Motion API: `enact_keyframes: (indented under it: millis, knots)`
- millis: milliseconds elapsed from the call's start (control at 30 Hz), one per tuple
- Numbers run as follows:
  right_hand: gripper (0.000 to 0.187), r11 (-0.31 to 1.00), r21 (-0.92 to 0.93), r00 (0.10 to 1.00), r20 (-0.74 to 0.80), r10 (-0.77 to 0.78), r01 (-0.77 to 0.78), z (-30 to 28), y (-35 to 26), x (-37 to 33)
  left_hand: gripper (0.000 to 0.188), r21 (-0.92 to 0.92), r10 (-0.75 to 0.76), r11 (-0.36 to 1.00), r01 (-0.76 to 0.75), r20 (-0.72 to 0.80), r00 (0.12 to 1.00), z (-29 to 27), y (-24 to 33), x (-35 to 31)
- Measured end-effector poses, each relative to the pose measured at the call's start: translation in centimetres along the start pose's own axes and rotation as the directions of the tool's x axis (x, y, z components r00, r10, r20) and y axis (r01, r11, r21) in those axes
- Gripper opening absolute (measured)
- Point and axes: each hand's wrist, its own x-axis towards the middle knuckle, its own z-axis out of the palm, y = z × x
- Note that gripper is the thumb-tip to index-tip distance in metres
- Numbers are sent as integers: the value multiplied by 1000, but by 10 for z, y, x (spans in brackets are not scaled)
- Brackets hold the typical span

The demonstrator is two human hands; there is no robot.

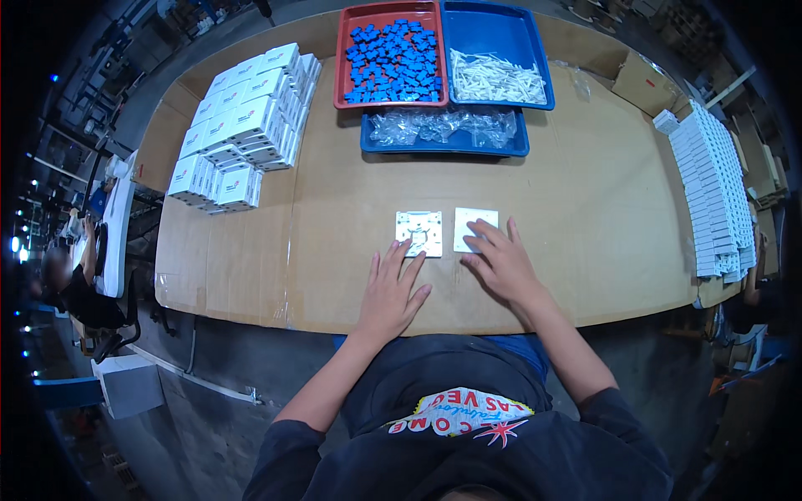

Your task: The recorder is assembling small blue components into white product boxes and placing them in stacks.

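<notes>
Two square white plastic plates lie side by side on the cardboard-covered table. The left plate (428,224) shows moulded ridges and a round pattern in its middle. My left hand (391,288) is open, its fingertips resting on this plate's lower left edge. The right plate (468,219) has a plain, smooth face with small marks near its corners. Over its right and lower part lies my right hand (505,263), fingers spread and touching it. Neither hand is closed round anything.
Stacked white boxes (238,113) stand at the far left. Beyond the plates are a red tray (341,83) of blue parts, a blue tray (501,37) of white slender pieces and a lower blue tray (443,152) of clear bags. White plates (710,196) are stacked at the right edge.
</notes>
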Motion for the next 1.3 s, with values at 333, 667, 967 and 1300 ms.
enact_keyframes:
  millis: [333,667,967,1300]
  knots:
    - [37,969,-22,933,-268,-242,245,3,2,169,61,-79,-26,997,14,-143,989,15,2,8]
    - [65,993,-121,994,108,9,4,28,-17,241,67,-172,-28,985,-17,-257,966,14,-3,6]
    - [27,795,596,910,-383,157,114,1,8,182,55,-423,-194,906,-27,-470,861,18,0,9]
    - [6,-202,979,900,72,429,18,-9,-30,80,39,-977,-498,192,-99,-183,848,8,57,99]
